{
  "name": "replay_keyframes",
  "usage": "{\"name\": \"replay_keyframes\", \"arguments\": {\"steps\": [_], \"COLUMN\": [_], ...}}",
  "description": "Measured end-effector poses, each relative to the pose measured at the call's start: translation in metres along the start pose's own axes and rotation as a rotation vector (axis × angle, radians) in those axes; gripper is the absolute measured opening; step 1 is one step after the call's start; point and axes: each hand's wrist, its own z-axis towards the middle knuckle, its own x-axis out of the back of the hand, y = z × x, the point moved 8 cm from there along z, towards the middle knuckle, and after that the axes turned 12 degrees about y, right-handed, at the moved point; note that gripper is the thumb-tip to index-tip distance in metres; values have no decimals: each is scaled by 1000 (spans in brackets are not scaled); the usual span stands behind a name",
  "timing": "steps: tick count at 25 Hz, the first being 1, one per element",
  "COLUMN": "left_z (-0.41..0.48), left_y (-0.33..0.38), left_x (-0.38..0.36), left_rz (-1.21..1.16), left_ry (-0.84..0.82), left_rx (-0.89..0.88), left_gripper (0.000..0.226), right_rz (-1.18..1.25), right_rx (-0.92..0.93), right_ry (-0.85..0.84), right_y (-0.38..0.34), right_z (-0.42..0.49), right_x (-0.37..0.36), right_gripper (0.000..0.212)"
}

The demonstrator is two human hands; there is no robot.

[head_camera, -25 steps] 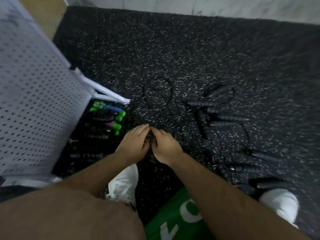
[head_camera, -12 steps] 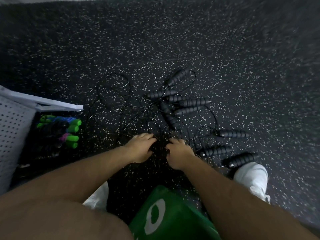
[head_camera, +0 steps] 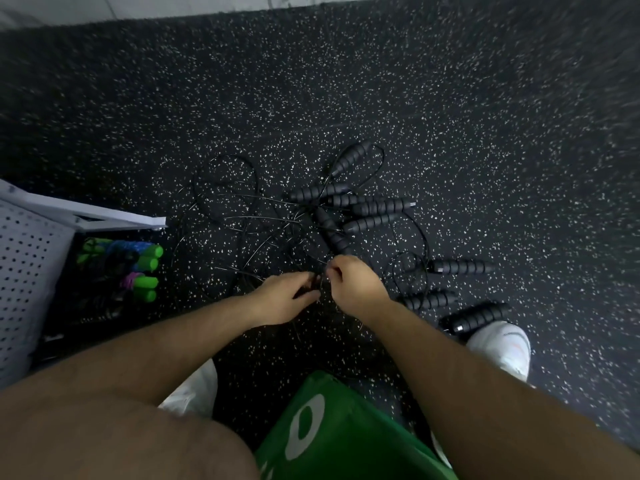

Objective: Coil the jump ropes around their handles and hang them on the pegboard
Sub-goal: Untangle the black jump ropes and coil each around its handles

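— Black rope tangle sits mid-frame on the floor, just above both hands. Nothing in it looks coiled, and nothing is hung that I can see.
— Hands?
— Right hand pinches one thin strand of it between thumb and forefinger, other fingers curled in. Left hand is pushed in among the strands, fingers half bent. Can't tell if it actually grips anything.
— Why there?
— My read: isolating one rope. The cables cross everywhere, so a strand has to be traced out before any coil is possible. Ribbed black handles fan out centre-right, with more at lower right beside a white shoe.
— Pegboard?
— White pegboard is at the left edge, only partly in frame, and I see no hooks on it. Its frame bar points toward the tangle. Below that, a green-handled bundle sits in shadow, likely more ropes.
— Surface?
— Black rubber gym flooring with white flecks, so thin cable nearly vanishes on it. Pale wall base runs along the top edge. Light is dim and the corners are blurred. Green fabric with white lettering at bottom centre.
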Motion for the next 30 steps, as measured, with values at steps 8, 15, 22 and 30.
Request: {"name": "replay_keyframes", "arguments": {"steps": [8, 15, 22, 30], "left_z": [-16, -53, -104, -129], "left_y": [71, 197, 302, 303], "left_x": [95, 244, 368, 392], "left_rz": [-238, 8, -6, -451], "left_ry": [66, 219, 608, 839], "left_rx": [112, 7, -117, -193], "left_gripper": [17, 27, 28, 23], "right_rz": [225, 191, 146, 81], "right_rx": [-51, 102, 344, 468], "right_ry": [201, 246, 521, 201], "right_y": [-50, -127, -191, -228], "right_z": [3, -22, -74, -93], "right_x": [117, 264, 386, 350], "right_gripper": [24, 18, 46, 28]}}
